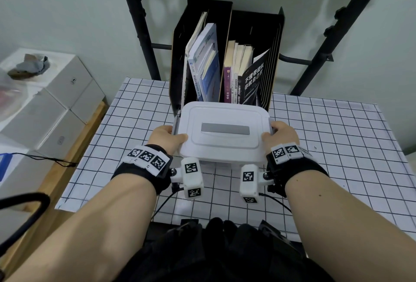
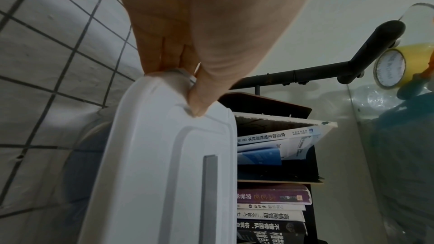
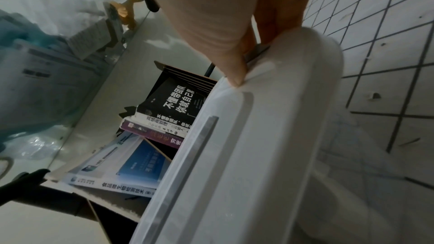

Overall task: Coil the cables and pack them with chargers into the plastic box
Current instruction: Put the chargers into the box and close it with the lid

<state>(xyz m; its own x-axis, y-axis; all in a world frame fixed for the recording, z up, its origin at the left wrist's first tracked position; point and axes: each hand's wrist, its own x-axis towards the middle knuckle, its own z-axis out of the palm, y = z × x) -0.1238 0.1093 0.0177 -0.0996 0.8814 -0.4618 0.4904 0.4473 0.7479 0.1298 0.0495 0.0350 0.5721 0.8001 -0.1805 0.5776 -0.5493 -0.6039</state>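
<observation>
white plastic box (image 1: 221, 133) with its lid (image 1: 225, 112) on, at the middle of the checked bench (image 1: 326, 137). left hand (image 1: 165, 137) grips the lid edge at 9 o'clock, thumb (image 2: 204, 88) on top; right hand (image 1: 282, 134) grips it at 3 o'clock, thumb (image 3: 225, 47) on top. a black book rack (image 1: 225, 56) stands just beyond, at 12 o'clock.

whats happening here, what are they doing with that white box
A person grips a white plastic box at both ends, left hand and right hand, thumbs pressed on its lid. The lid is on. The box sits over the checked tablecloth, just in front of a black book rack. No cables or chargers show outside it.
</observation>
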